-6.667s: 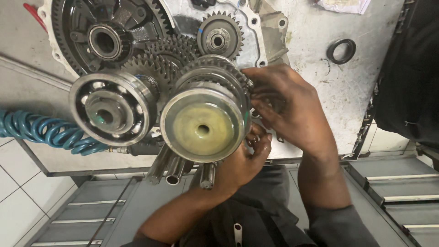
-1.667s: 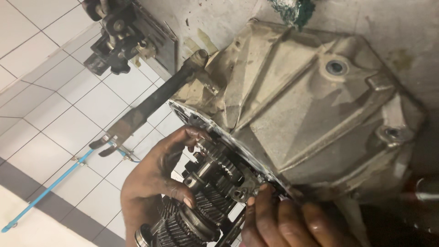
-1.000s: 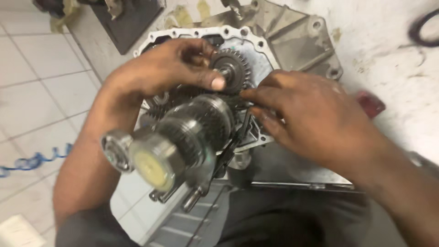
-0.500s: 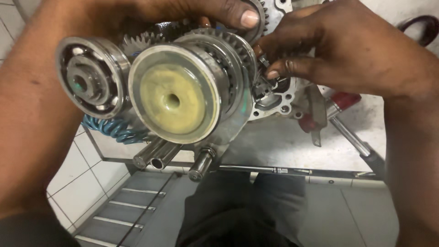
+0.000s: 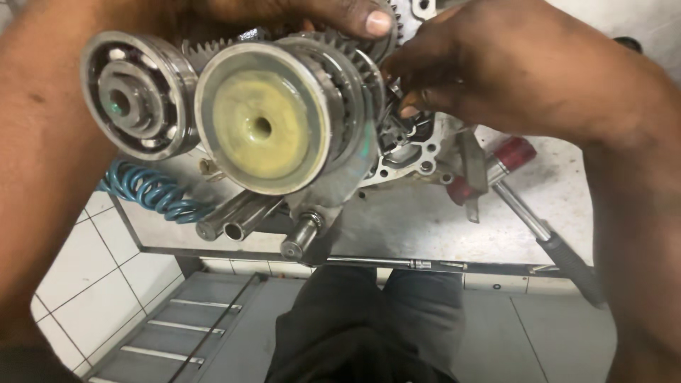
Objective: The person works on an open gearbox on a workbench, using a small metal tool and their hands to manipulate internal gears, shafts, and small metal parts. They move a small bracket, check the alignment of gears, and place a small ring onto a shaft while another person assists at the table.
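Gear-shaft cluster (image 5: 284, 120) held above the metal workbench (image 5: 425, 227), seen end-on from the head camera. The left hand (image 5: 234, 10) reaches over the top of the cluster, its thumb (image 5: 369, 21) pressed flat against the toothed gears; its remaining fingers are out of view, so their closure cannot be told. The right hand (image 5: 511, 64) comes in from the right, fingertips (image 5: 410, 106) drawn together and pinched into the narrow space between the gears and the aluminium housing (image 5: 411, 152) below them; what they pinch is hidden. Left of the thumb lies the bearing end of the second shaft (image 5: 138, 92); beneath the fingertips three selector rods (image 5: 248, 213) project toward the viewer. A red-handled tool (image 5: 525, 206) rests on the bench below the right wrist, and a blue coiled hose (image 5: 152, 191) hangs under the left forearm. Risk, as judged: the two shafts are steadied mainly by one hand, so a slackened thumb could let them part or tilt, unmeshing the gears; the right fingertips sit where teeth could trap them.
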